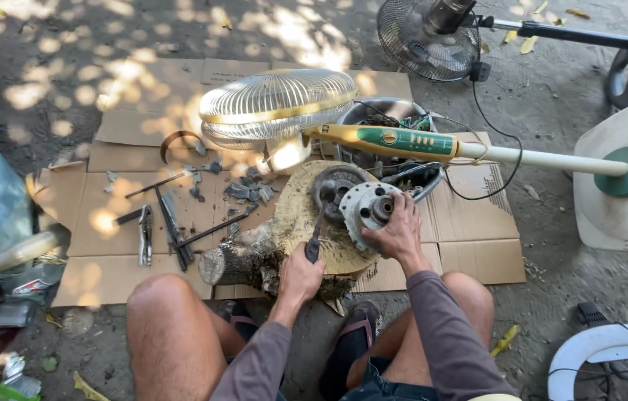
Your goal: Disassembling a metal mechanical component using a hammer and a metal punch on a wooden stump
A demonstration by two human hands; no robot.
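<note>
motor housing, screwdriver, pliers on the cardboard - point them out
motor housing (364, 210), head view, on its pale round face
screwdriver (313, 249), head view, on its dark handle
pliers (145, 236), head view, on the handles

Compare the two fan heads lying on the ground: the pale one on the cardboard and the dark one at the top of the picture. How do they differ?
The pale fan head has a cream-white grille with a gold band; the dark fan head has a black grille. The pale one lies on the cardboard with a green-and-cream pole; the dark one lies on bare ground with a black pole. Both have round wire grilles and lie tipped over.
</note>
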